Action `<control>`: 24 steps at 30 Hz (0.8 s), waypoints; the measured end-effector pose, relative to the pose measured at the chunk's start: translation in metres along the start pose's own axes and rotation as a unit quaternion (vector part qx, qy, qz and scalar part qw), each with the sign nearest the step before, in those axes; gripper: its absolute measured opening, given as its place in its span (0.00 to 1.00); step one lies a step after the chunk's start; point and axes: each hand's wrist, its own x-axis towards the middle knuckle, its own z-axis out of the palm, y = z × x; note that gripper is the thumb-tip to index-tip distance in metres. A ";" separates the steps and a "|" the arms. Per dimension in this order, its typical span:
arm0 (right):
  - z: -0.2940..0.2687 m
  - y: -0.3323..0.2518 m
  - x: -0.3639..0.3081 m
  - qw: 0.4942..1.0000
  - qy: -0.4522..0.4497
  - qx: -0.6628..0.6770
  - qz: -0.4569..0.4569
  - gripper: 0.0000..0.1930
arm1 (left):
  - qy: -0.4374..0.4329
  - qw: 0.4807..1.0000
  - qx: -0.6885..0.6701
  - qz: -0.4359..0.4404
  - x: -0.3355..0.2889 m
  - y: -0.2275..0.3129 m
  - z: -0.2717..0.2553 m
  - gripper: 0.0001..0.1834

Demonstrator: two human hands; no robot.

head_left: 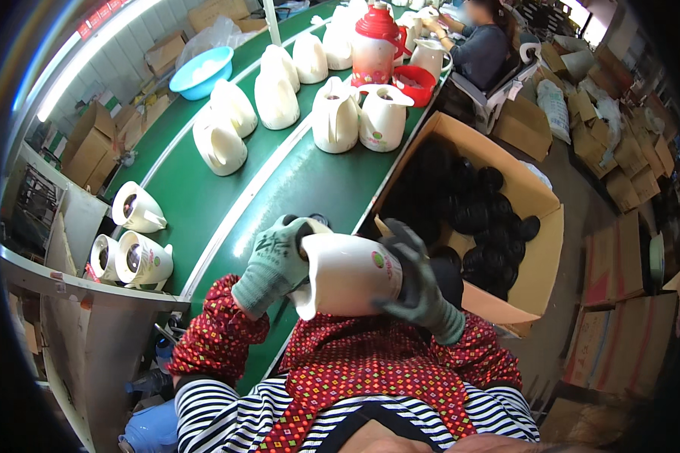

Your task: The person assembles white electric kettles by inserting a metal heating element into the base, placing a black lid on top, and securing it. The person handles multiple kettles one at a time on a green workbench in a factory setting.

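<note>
A white vacuum jug shell (347, 273) with a small green and pink print lies sideways between my hands, its spouted end to the left. My left hand (273, 260), in a grey-green knit glove, is closed round it at the handle and mouth side. At the bottom end on the right, my gloved right hand (424, 283) grips it with thumb and fingers. The dark glove palm hides whether a black base piece sits under it. Just beyond the jug, a small dark round part (320, 220) lies on the green belt (287, 181).
A cardboard box (532, 291) of black round parts (480, 211) stands at my right. More white jugs (336, 117), a red flask (376, 45) and a red basin (415, 84) line the belt. A blue basin (202, 73) is far left; a person (482, 45) sits far right.
</note>
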 end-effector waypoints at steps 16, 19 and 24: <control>-0.051 -0.035 0.013 0.947 -0.237 -0.215 0.008 0.38 | -0.097 0.956 0.009 0.277 -0.023 0.052 0.008 0.38; -0.053 -0.042 0.018 0.926 -0.279 -0.254 0.026 0.33 | -0.096 0.950 -0.002 0.297 -0.019 0.051 0.018 0.35; -0.047 -0.044 0.017 0.913 -0.295 -0.281 0.026 0.31 | -0.087 0.941 -0.038 0.324 -0.013 0.051 0.022 0.29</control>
